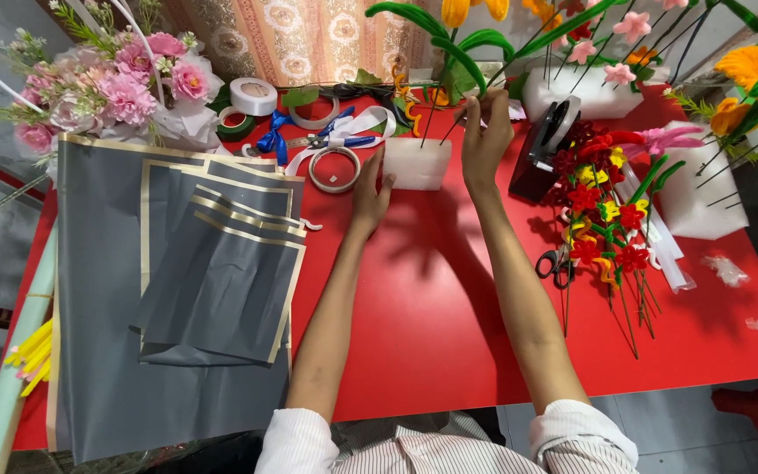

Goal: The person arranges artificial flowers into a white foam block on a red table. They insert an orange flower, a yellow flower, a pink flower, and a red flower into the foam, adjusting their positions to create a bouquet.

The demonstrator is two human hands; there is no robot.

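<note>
Just above the centre of the frame, our left hand rests flat against the side of the white foam block on the red desk. Our right hand pinches thin wire flower stems standing in it. We judge the foam light and crumbly, best steadied by its sides; the stems are springy, so grip them low.

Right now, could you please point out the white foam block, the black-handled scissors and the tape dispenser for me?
white foam block (417, 165), head view, middle of its front face.
black-handled scissors (555, 264), head view, on the handles.
tape dispenser (544, 149), head view, on its black body.
</note>
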